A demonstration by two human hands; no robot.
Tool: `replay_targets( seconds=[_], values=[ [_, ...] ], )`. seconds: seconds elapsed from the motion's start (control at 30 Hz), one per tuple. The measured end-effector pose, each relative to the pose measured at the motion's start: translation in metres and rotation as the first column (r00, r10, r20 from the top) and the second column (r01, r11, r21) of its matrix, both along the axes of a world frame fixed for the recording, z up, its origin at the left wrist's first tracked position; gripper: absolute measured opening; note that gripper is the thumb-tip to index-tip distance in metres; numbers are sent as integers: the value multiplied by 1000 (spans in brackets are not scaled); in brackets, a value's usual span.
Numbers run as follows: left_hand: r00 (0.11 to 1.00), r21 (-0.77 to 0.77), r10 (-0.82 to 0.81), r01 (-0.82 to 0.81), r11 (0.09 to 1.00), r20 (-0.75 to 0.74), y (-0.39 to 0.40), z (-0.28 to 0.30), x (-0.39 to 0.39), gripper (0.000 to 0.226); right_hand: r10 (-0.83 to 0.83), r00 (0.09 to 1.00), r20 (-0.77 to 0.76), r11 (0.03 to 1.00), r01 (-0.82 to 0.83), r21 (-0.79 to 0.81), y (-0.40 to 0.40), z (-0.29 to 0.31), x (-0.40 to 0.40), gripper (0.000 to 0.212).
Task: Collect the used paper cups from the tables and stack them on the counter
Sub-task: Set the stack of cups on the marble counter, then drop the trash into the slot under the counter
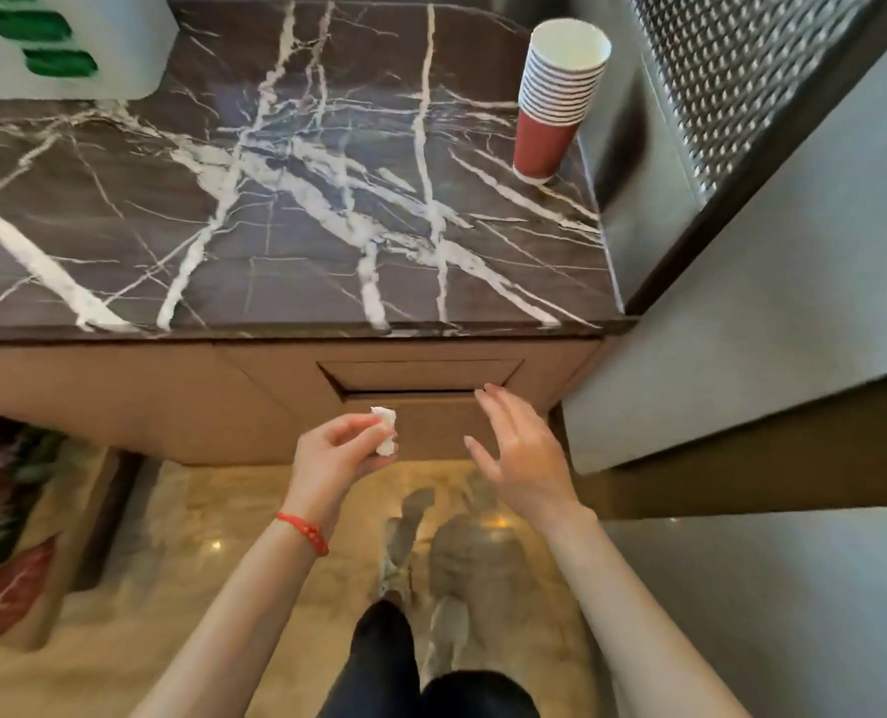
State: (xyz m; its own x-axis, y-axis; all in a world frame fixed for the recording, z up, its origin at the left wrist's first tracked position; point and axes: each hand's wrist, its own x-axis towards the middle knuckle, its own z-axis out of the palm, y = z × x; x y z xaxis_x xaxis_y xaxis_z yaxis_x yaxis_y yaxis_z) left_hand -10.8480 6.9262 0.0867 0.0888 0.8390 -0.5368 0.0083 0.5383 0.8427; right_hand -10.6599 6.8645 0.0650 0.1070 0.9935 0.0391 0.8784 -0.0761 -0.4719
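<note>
Stack of red paper cups (555,101), nested and leaning slightly, at about one o'clock on the dark veined marble counter (275,199), close beside the grey wall panel. Likely light, thin-walled and easily crushed or tipped, so best taken with a gentle wrap round the red side of the bottom cup. Below the counter edge, near a recessed flap (420,378) at six o'clock: left hand (340,450) pinching a small crumpled white tissue (385,430); right hand (519,448) open, fingers spread, holding nothing.
</note>
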Motion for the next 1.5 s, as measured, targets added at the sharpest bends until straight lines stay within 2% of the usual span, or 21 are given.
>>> replay_targets(
  seconds=[0.27,0.43,0.67,1.1,1.37,1.5],
  values=[
    [997,-57,81,-82,995,-8,21,-69,9,7,-30,1000,-10,997,29,-72,25,-69,-6,53],
    [987,-100,147,-140,985,65,41,-119,15,8,-85,996,-36,994,82,-71,49,-108,-2,53],
    [989,-75,96,-88,993,112,64,-163,21,5,-134,991,4,991,134,-21,66,-144,3,52],
    [987,0,77,-78,997,144,100,-192,40,6,-108,990,95,982,92,165,91,-165,19,51],
    [986,-74,98,-89,993,133,111,-203,54,13,-128,992,12,980,124,154,93,-164,16,54],
    [979,-106,156,-142,984,131,116,-210,65,14,-129,989,-66,990,132,46,102,-160,17,56]
  ],
)
